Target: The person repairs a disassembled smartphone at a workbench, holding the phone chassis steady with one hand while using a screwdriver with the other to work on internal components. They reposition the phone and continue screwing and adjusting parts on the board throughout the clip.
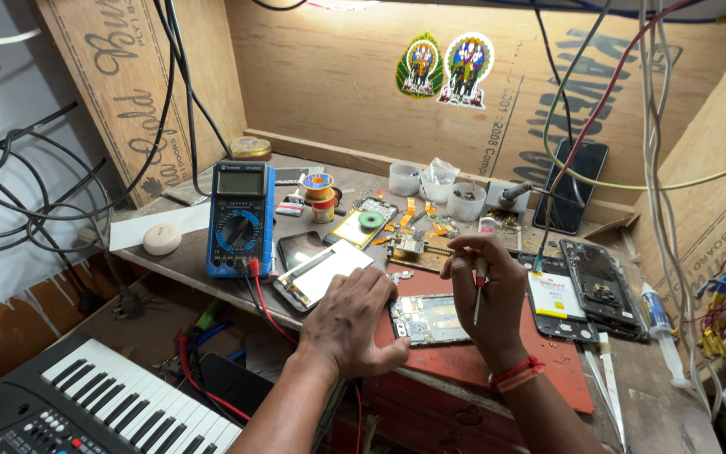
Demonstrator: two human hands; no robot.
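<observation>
On red mat (548, 353): left hand (353, 324) steadies opened phone (430, 319); right hand (489, 294) holds screwdriver (480, 290).

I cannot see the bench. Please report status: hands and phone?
Left hand flat, pressing opened phone. Right hand holds screwdriver above it. Multimeter stands left, apart.

Blue-cased multimeter (240, 220); red mat (464, 357); black-and-white keyboard (102, 412); yellow battery (556, 296); red wristband (514, 372).

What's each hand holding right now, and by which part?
The right hand grips a screwdriver by its handle, tip down. The left hand holds nothing; it rests flat against the opened phone.
</observation>
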